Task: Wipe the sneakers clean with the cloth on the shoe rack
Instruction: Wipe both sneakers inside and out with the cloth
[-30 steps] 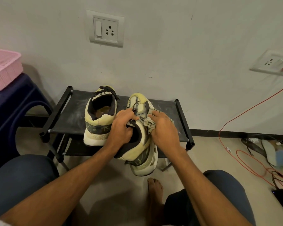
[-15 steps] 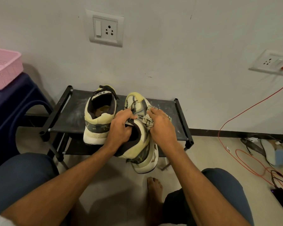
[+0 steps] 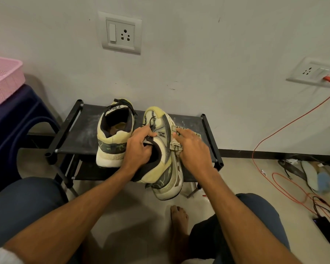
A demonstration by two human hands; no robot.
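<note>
The left grip (image 3: pixel 139 149) is closed round the held sneaker (image 3: pixel 166 168). Its fingers curl over the tongue and black laces, and its thumb side sits at the dark padded collar. This sneaker hangs over the shoe rack's (image 3: pixel 80 134) front edge, tilted onto its side, with the toe toward the wall and the heel jutting out past the rack. The right grip (image 3: pixel 193 149) lies nearly flat, fingers almost straight, and presses the cloth (image 3: pixel 174 149) against the sneaker's outer side, just beside the grey logo panel. The cloth is bunched under the palm, with crumpled edges showing past the fingertips and below the thumb.

The second sneaker (image 3: pixel 112 143) stands upright on the rack's top shelf, heel toward the person, touching or nearly touching the left grip.

Left of the rack a dark blue stool (image 3: pixel 8 119) carries a pink basket (image 3: pixel 2 79). Above the rack a wall socket (image 3: pixel 121 33) is set in the plaster. Right of it an orange cable (image 3: pixel 286 126) trails to the floor. In front of the rack a bare foot (image 3: pixel 178 225) rests on the floor.

The rack has black tubes and a dusty, scuffed fabric shelf. Both sneakers are pale yellow and cream with grey overlays and thick, pitted soles. The cloth is pale, worn and wrinkled.
</note>
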